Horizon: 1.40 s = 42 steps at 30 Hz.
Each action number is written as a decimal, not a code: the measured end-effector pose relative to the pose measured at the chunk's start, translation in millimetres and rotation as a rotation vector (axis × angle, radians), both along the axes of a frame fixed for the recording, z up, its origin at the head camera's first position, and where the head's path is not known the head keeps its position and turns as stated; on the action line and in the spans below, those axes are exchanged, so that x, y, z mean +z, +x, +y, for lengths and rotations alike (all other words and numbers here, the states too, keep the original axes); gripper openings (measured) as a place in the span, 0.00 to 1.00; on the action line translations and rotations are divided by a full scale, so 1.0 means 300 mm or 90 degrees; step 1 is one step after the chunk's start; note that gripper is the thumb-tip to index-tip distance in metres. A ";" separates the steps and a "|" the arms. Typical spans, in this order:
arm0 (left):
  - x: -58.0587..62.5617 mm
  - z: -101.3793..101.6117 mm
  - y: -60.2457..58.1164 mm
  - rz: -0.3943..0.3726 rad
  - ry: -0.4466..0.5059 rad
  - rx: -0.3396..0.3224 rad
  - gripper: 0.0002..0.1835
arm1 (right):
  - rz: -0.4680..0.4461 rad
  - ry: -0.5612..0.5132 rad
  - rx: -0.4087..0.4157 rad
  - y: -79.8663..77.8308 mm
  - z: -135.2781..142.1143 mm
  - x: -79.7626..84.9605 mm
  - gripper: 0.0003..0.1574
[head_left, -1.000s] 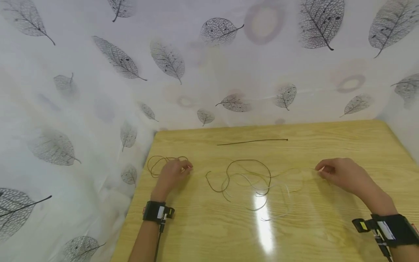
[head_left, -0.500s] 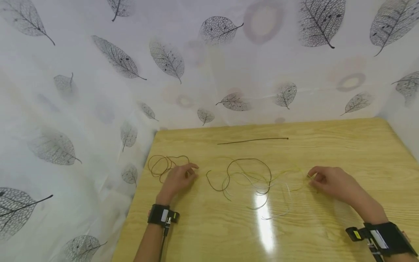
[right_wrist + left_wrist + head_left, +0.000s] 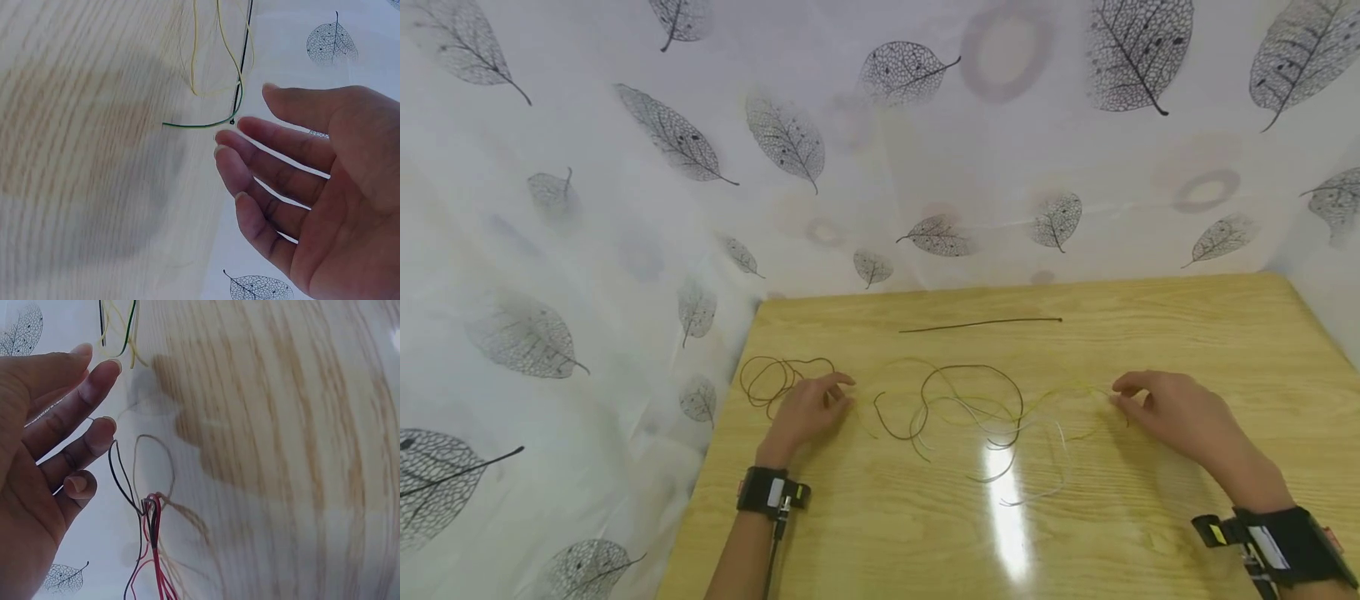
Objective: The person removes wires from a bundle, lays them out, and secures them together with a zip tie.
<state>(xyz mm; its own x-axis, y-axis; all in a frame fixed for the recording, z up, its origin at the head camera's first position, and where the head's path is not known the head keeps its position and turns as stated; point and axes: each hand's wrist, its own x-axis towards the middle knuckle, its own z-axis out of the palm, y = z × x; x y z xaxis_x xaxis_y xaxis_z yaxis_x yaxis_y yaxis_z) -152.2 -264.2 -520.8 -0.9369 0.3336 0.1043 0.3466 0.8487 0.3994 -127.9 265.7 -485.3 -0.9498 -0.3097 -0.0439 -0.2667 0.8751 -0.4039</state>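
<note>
Several thin wires lie loosely tangled in the middle of the table: a dark wire (image 3: 970,366), a white wire (image 3: 1062,435) and yellow wires. My left hand (image 3: 805,410) is on the left, thumb and fingertips apart with nothing between them. Beside it lies a loose coil of red and black wire (image 3: 155,528). On the right, my right hand (image 3: 1176,412) has its fingers loosely bent and thumb apart, holding nothing. In the right wrist view a wire's green end (image 3: 194,126) curves past just beyond its fingertips.
A black cable tie (image 3: 981,323) lies straight near the back of the wood-grain table (image 3: 1225,317). Sheeting (image 3: 850,167) printed with leaves rises behind the table and along its left side. Bright glare (image 3: 1009,525) falls on the tabletop's front middle.
My left hand has shifted right and slightly down, uncovering more of the red and black coil. My right hand has moved slightly left. More of the yellow wire shows at both ends.
</note>
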 end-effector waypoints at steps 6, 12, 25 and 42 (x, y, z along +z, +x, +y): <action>0.030 -0.060 0.003 0.019 -0.006 0.043 0.12 | 0.018 -0.006 0.000 -0.014 -0.004 0.018 0.18; 0.072 -0.162 -0.008 0.104 -0.061 0.108 0.10 | 0.104 -0.026 0.024 -0.037 -0.057 0.049 0.13; 0.061 -0.267 -0.121 0.192 -0.105 0.083 0.14 | 0.116 -0.061 0.140 -0.201 -0.400 0.170 0.10; 0.017 -0.114 -0.122 0.045 -0.105 0.047 0.04 | 0.107 0.024 0.375 -0.281 -0.997 0.194 0.06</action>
<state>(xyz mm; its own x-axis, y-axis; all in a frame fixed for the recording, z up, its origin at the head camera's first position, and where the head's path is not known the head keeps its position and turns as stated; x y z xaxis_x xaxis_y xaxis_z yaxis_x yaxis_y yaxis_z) -188.7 -298.5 -515.7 -0.9519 0.2820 0.1201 0.3030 0.9251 0.2291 -212.3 -33.5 -427.2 -0.6147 -0.7856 0.0708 -0.7668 0.5742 -0.2867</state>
